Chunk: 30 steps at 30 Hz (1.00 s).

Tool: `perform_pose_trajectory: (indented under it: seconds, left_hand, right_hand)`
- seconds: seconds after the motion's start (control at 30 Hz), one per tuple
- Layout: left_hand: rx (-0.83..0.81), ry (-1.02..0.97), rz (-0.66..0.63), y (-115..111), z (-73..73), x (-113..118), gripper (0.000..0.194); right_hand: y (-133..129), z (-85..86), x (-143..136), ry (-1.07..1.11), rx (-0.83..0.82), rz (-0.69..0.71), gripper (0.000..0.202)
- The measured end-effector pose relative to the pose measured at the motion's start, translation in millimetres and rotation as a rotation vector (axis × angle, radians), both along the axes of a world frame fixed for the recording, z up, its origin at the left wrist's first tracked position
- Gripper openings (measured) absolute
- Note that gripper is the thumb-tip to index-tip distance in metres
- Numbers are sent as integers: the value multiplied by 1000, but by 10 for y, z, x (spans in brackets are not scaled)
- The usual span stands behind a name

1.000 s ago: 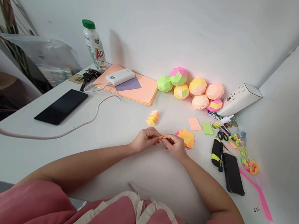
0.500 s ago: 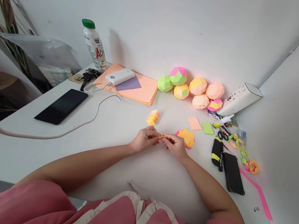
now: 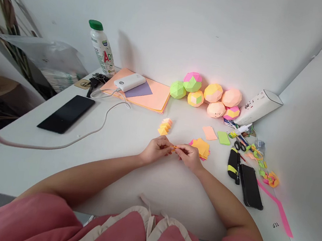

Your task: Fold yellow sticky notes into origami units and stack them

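My left hand [image 3: 156, 150] and my right hand [image 3: 188, 156] meet over the white table, each pinching one end of a small piece of orange paper [image 3: 174, 147]. Fingers cover most of it, so its folds cannot be made out. Just beyond my left hand lies a row of folded orange and peach paper pieces [image 3: 165, 126], overlapping one another. Close to my right hand is a loose stack of orange sticky notes [image 3: 200, 147] with pink edges showing under it. Farther back are peach sticky notes [image 3: 209, 133] and green sticky notes [image 3: 223, 137].
Several faceted paper balls [image 3: 213, 92] rest against the wall. On the right lie scissors [image 3: 240, 146], a yellow-black cutter [image 3: 233, 162], a black case [image 3: 251, 187] and a paper chain [image 3: 262, 163]. Leftward are a phone [image 3: 66, 114], a power bank [image 3: 129, 82] with its cable, and a bottle [image 3: 102, 50].
Both hands stay almost in place, with only a slight shift of the fingers on the orange paper. Everything else lies as before.
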<state>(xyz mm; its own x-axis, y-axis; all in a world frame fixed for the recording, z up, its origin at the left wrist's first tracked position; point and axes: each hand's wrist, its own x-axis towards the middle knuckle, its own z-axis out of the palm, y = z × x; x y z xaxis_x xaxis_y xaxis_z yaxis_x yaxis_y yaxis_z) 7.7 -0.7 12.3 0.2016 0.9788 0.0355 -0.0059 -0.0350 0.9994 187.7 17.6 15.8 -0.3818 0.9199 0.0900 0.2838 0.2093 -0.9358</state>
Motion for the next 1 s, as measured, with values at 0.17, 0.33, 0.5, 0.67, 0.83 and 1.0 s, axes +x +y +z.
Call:
perform_pose_trajectory:
  seconds: [0.17,0.33,0.5,0.67,0.83,1.0]
  left_hand:
    - [7,-18,-24,1,6,-14,26]
    - [15,-13,-52,-1,32,-24,27]
    - [-50,9,-65,-9,59,-30,30]
    - [-117,10,-65,-16,84,-20,28]
    - [-137,18,-60,-17,79,-18,25]
    - [-133,23,-69,-15,51,-28,25]
  right_hand:
    - [-1,22,10,-13,13,21,20]
    - [-7,51,14,-29,11,48,20]
    - [1,54,20,-15,-16,49,21]
    - [12,33,28,9,-41,51,20]
    - [8,38,28,6,-53,54,20]
    - [1,68,23,-7,-55,55,20]
